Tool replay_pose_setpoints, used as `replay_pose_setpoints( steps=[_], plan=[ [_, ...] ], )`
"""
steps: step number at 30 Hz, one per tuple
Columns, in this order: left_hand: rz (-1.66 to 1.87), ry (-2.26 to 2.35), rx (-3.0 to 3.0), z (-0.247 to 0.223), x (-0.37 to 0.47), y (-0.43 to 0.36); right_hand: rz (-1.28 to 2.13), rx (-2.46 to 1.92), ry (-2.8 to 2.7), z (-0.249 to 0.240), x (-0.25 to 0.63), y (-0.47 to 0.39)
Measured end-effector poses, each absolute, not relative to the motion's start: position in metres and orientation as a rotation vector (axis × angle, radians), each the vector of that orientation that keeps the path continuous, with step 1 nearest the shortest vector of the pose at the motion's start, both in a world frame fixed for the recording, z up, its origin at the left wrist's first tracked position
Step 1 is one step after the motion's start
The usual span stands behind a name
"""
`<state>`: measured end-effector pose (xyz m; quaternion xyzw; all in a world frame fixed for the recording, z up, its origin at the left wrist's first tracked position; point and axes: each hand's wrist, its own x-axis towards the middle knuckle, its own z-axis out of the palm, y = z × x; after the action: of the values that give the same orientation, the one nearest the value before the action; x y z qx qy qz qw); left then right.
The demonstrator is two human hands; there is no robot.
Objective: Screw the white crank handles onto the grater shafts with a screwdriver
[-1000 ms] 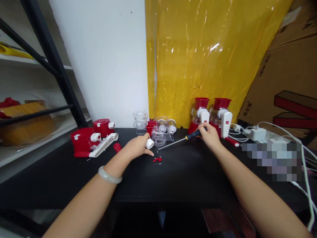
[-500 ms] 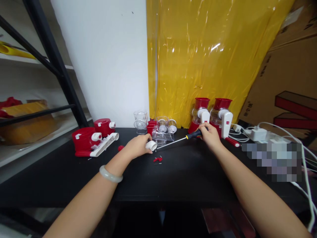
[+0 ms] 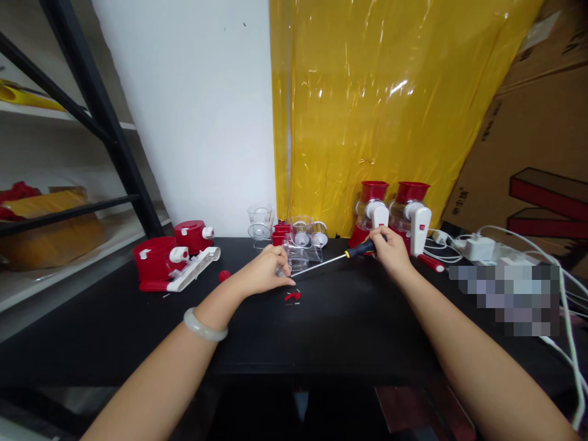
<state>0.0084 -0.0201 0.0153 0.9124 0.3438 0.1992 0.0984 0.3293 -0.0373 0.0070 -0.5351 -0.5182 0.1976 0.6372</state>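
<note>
My right hand [image 3: 389, 250] is closed round the dark handle of a screwdriver [image 3: 321, 264], whose shaft points left. At the screwdriver's tip is my left hand [image 3: 271, 269], its fingers curled over a white part [image 3: 280, 270] that they mostly cover. Thumb and fingertips come close to the tip; anything small between them cannot be made out. Just in front of that hand, a small red piece [image 3: 293, 296] and several tiny screws lie on the black table [image 3: 349, 331]. A round red piece [image 3: 225, 275] sits behind my left wrist.
Red housings [image 3: 158, 263] with white parts stand at the left. Clear plastic parts [image 3: 305, 248] are behind my hands. Two red and white grinders [image 3: 419, 220] stand at the back right, beside white cables and a charger [image 3: 479, 248]. A black shelf frame rises at the left.
The fingers of my left hand have shifted over the white part, covering most of it, and the thumb has moved right to the screwdriver's tip. My right hand has hardly moved.
</note>
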Motion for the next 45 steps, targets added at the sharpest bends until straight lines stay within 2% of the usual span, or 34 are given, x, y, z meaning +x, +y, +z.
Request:
replay_pose_setpoints(
  steps=[12,24,33,40,45],
  plan=[
    [0.474,0.961,2.725,0.010,0.011,-0.021,0.234,-1.279,-1.178,0.012,0.339,-0.042],
    [0.509,0.991,2.714,0.015,0.012,-0.024,0.011,-1.357,-1.323,0.003,0.328,-0.042],
    [0.552,1.428,2.596,0.005,-0.001,-0.012,0.142,-1.379,-1.340,-0.010,0.320,-0.035],
    [0.142,1.682,2.586,0.011,0.000,-0.012,0.520,-1.328,-1.555,-0.022,0.322,-0.026],
    [0.112,1.705,2.645,0.016,0.001,-0.020,0.522,-1.316,-1.898,-0.028,0.326,-0.025]
  ],
)
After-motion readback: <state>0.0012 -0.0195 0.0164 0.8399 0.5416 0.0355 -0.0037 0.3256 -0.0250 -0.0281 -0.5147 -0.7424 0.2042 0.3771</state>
